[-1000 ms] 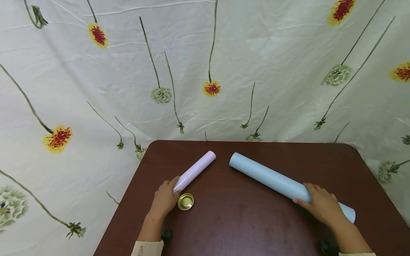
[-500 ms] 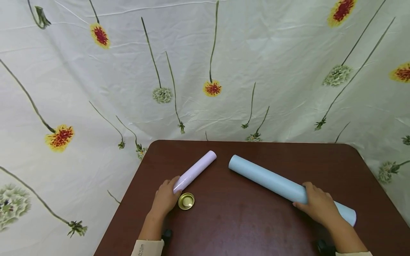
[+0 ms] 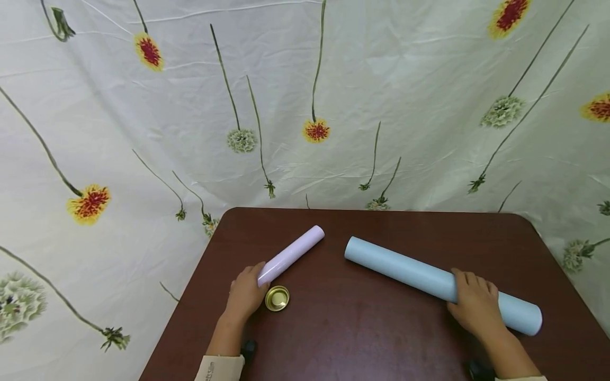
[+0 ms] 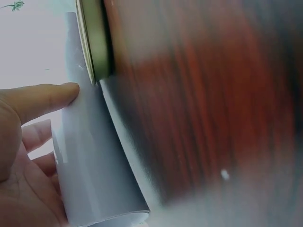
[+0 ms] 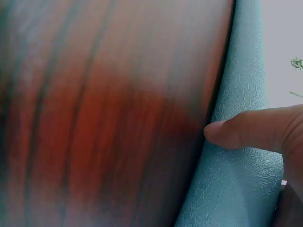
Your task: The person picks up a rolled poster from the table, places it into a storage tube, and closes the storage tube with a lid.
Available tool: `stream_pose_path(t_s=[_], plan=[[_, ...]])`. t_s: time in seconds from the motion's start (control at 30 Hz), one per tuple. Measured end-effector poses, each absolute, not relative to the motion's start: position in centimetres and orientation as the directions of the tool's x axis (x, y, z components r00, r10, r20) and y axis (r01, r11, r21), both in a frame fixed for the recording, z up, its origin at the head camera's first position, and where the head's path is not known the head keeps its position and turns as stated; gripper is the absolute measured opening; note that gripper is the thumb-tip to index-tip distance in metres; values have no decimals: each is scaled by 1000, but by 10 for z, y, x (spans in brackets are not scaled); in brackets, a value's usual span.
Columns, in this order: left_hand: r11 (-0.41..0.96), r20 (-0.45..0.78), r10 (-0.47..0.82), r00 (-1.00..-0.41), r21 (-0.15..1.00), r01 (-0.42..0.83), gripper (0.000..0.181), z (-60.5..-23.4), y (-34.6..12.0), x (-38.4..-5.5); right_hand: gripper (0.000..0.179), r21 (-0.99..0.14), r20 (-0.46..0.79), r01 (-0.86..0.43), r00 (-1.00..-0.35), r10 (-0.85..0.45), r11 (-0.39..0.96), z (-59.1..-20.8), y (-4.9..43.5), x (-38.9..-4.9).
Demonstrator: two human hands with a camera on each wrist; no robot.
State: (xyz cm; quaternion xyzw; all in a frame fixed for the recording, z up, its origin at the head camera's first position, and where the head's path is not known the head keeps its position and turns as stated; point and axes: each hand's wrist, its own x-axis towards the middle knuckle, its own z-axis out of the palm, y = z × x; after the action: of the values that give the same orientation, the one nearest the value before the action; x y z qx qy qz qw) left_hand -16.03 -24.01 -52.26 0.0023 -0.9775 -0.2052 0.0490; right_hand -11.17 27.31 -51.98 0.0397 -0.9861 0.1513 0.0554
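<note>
A lavender roll (image 3: 292, 254), smooth and glossy, lies slanted on the left half of the table. My left hand (image 3: 247, 292) grips its near end, with the thumb (image 4: 49, 100) on one side and the other fingers behind it in the left wrist view. Right beside this thumb, a small round gold dish (image 3: 277, 298) rests on the tabletop. On the right lies a longer, thicker light blue roll (image 3: 400, 266) with a finely creased surface. My right hand (image 3: 476, 301) holds it right of its middle, fingers over the top and thumb (image 5: 236, 130) along the near side.
Both rolls lie on a dark brown table (image 3: 352, 328) with rounded far corners. Behind it hangs a pale cloth (image 3: 410, 84) printed with flowers. Dark wrist-worn pieces show under both forearms.
The light blue roll has shifted right, its far left end coming nearer, so it lies less slanted. My right hand has moved slightly left along it. The left hand stays nearly still.
</note>
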Motion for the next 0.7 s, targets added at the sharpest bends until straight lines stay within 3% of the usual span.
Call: stream_pose_path(t_s=[0.7], plan=[[877, 134, 29, -990, 471, 90, 54, -512, -242, -151, 75, -323, 287, -151, -956, -55, 934, -524, 277, -110]])
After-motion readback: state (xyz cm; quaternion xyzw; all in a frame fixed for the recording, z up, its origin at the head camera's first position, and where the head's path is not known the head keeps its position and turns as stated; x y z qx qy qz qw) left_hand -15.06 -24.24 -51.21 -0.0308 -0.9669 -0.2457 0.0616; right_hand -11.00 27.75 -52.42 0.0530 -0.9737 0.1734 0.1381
